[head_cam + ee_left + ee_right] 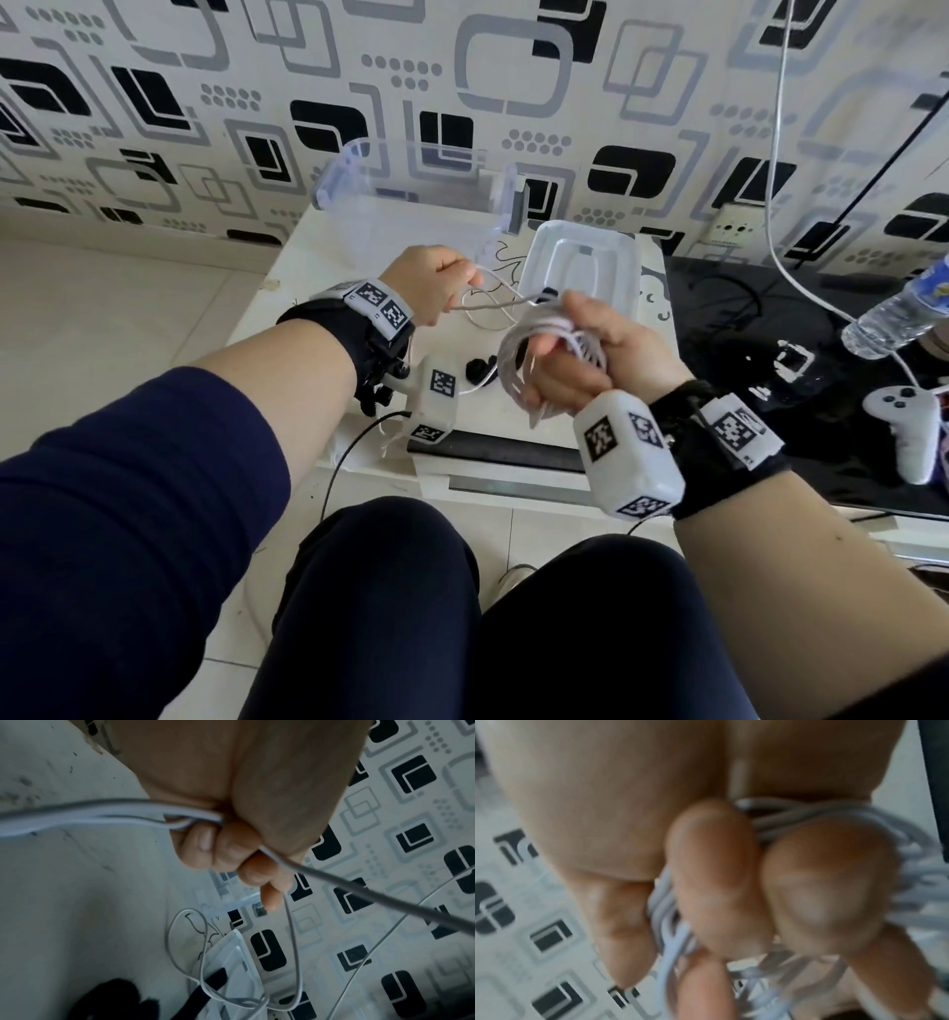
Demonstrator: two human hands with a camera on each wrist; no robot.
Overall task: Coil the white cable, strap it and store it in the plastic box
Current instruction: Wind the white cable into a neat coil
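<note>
My right hand [585, 354] has its fingers curled round a bundle of loops of the white cable [518, 354], the coil hanging over my fist in front of the low white table [318, 246], with its loops standing roughly upright and facing left. From the bundle a free strand runs leftward, nearly level, to my left hand [436, 282], whose fingers [231, 845] are closed tight round it; beyond that fist more slack drops in loose loops onto the table beside the lid [580, 267]. The lid lies flat, hollow side up, at the table's far right part. The plastic box [411, 205] stands open at the table's far edge against the patterned wall, just left of the lid; it is clear, and I see nothing inside it. A black strap [480, 367] lies on the table under my right hand.
</note>
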